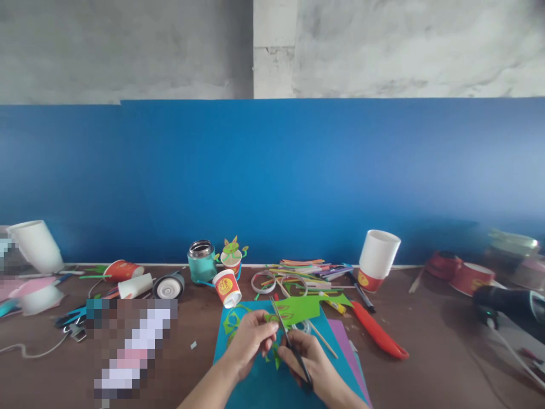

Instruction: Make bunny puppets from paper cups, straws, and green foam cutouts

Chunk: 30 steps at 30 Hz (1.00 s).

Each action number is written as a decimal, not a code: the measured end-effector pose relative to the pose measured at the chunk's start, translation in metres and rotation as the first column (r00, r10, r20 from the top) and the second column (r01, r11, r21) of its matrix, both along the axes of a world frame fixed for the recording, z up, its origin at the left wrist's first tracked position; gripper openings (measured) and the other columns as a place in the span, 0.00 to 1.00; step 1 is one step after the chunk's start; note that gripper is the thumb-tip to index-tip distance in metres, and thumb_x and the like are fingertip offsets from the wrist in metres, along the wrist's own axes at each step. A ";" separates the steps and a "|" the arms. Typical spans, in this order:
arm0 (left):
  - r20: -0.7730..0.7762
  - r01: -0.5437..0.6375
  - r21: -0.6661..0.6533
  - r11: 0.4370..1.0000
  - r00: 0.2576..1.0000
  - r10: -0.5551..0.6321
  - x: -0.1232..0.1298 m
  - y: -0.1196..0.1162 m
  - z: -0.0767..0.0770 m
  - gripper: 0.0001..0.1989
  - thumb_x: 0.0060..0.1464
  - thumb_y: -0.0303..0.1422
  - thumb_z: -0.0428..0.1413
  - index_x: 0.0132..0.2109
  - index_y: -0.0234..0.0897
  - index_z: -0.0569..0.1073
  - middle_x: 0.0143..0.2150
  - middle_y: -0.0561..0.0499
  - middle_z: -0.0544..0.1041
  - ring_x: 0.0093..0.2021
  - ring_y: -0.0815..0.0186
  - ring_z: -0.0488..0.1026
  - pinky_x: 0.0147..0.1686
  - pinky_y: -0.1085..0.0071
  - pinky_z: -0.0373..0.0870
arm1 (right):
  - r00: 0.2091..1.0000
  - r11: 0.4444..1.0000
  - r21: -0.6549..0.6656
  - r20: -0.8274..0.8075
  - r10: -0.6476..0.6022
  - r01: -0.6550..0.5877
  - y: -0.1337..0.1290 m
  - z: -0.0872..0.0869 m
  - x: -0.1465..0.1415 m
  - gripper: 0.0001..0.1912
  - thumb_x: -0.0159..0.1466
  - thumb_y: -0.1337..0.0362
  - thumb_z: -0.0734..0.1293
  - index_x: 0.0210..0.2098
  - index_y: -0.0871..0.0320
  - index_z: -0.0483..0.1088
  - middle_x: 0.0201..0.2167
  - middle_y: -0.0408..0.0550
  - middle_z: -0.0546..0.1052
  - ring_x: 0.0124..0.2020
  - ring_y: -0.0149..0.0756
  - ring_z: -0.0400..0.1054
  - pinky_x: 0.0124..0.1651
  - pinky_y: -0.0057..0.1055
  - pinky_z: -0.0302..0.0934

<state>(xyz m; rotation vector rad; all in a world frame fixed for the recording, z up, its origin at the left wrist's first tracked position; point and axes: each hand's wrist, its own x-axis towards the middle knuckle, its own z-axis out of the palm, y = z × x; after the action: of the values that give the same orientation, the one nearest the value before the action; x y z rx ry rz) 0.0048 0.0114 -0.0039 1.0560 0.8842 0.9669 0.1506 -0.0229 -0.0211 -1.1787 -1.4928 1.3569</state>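
My left hand is closed, with its thumb and fingers pinching the left end of a green paper sheet that has leaf-like outlines drawn on it. Dark-handled scissors are gripped in my right hand; their blades point up and away and lie at the paper beside my left fingertips. Below both hands rests a blue sheet on the brown table. Green paper scraps lie on its upper left part, and another piece hangs or lies between the hands.
Beyond the hands are a paper cup, a teal jar, a cup figure, tape rolls and colourful strips. Stacked white cups and a red pouch-like item are at the right. A pixelated area covers the left front.
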 end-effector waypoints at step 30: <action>0.079 -0.093 -0.010 0.996 0.992 0.094 0.010 -0.008 -0.003 0.15 0.43 0.40 0.60 0.23 0.34 0.65 0.18 0.56 0.69 0.14 0.78 0.58 0.13 0.81 0.50 | 0.999 0.998 0.063 -0.030 0.017 -0.015 0.002 -0.009 0.000 0.20 0.57 0.47 0.66 0.28 0.59 0.65 0.16 0.35 0.61 0.14 0.22 0.54 0.15 0.19 0.49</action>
<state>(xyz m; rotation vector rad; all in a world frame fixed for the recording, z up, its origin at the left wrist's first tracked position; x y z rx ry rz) 0.0148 0.0032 -0.0071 0.9713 0.8770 1.0763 0.1507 -0.0206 -0.0306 -1.1036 -1.5154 1.3233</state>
